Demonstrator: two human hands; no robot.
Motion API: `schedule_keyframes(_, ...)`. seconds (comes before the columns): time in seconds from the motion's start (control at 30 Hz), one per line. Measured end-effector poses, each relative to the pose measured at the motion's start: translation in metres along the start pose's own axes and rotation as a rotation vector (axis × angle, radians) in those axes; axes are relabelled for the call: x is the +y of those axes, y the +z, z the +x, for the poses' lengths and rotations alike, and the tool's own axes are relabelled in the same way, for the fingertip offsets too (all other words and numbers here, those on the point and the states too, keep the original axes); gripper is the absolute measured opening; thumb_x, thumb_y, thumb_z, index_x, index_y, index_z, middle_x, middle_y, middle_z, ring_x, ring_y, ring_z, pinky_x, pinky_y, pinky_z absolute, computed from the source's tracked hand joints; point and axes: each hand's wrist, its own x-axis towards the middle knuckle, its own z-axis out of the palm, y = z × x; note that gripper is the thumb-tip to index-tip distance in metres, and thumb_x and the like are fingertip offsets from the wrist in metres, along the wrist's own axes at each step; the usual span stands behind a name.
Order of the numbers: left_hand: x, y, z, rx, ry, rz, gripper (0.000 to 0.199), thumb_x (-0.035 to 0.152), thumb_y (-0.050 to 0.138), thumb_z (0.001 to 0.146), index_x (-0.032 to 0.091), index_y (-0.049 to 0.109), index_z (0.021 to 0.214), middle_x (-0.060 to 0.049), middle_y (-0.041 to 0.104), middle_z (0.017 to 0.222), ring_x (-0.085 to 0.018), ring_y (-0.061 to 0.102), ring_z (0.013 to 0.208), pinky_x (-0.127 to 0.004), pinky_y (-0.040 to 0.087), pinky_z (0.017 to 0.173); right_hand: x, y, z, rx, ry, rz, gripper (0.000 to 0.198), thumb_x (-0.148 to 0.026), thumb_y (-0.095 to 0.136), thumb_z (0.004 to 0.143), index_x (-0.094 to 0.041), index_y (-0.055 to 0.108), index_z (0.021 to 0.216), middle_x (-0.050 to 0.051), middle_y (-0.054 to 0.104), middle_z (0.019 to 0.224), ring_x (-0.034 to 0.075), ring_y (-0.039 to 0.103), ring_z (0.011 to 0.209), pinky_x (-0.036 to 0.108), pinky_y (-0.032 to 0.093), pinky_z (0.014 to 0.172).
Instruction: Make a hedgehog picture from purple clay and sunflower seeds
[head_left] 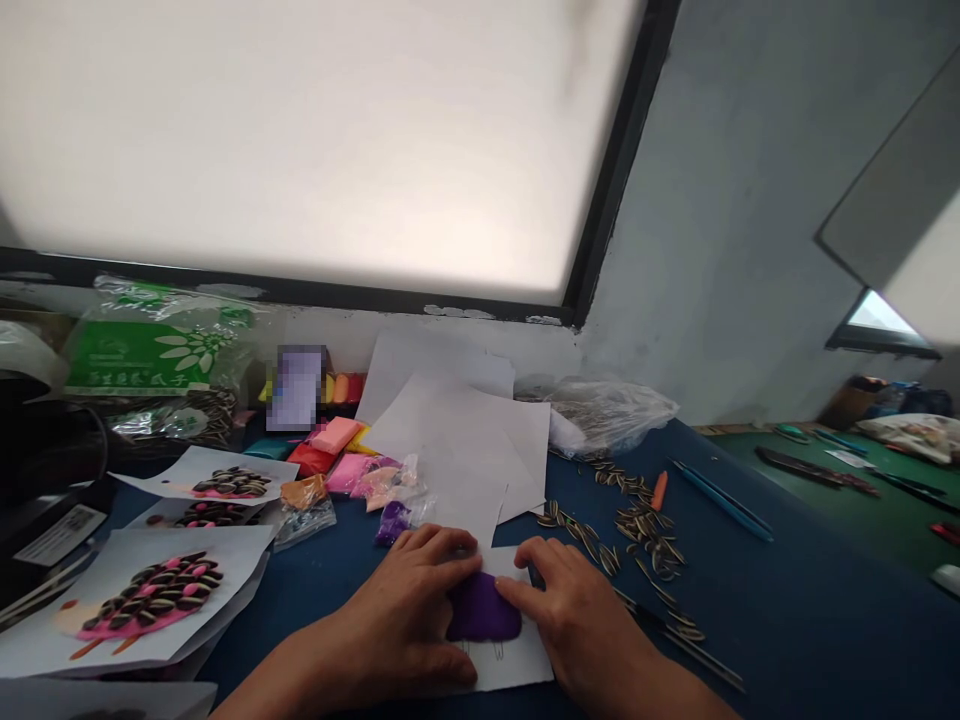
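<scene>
A flattened piece of purple modelling clay (484, 608) lies on a small sheet of white paper (526, 668), with pencil-drawn legs showing below its lower edge. My left hand (412, 612) rests on the paper at the clay's left side, fingers spread, thumb low and index finger beside the upper edge. From the right, my right hand (581, 612) reaches in; its index fingertip touches the clay's upper right part while other fingers bend above it. Something dark shows between those fingers, too small to make out. Striped sunflower seeds (651, 530) are scattered beyond my right hand.
Finished seed-and-clay hedgehog pictures (150, 605) are stacked at left. Wrapped clay packets (334, 435), a green seed bag (154, 350) and white sheets (457, 440) lie at the back. Blue tweezers (724, 500), an orange clay stick (659, 491) and a thin metal tool (694, 648) lie at right.
</scene>
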Motion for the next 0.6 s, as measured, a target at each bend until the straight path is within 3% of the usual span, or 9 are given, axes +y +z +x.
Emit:
schedule_keyframes(0.2,0.002,-0.001,-0.001,0.011,0.001,-0.018,0.075,0.044,0.083,0.064,0.028,0.058,0.134,-0.009,0.052,0.141,-0.036,0.044,0.127,-0.051,0.036,0.108,0.001,-0.009,-0.001,-0.019,0.057,0.015,0.044,0.002,0.048,0.081,-0.023,0.07,0.109,0.011,0.059,0.108,0.024,0.057,0.09,0.038,0.048,0.074)
schedule_keyframes(0.4,0.001,-0.001,0.0,-0.002,-0.008,-0.017,0.077,0.047,0.083,0.065,0.027,0.057,0.135,-0.009,0.051,0.142,-0.036,0.043,0.128,-0.052,0.035,0.108,-0.004,-0.014,-0.004,-0.117,0.054,0.077,0.037,-0.003,0.05,0.082,-0.021,0.071,0.108,0.013,0.059,0.115,0.026,0.058,0.094,0.04,0.049,0.077)
schedule_keyframes(0.6,0.001,-0.001,-0.001,-0.002,0.001,-0.005,0.077,0.05,0.081,0.067,0.026,0.057,0.136,-0.01,0.051,0.142,-0.036,0.043,0.129,-0.051,0.035,0.109,-0.005,-0.012,-0.005,-0.068,0.041,0.037,0.044,-0.002,0.049,0.082,-0.022,0.068,0.116,0.015,0.058,0.124,0.029,0.059,0.101,0.045,0.05,0.081)
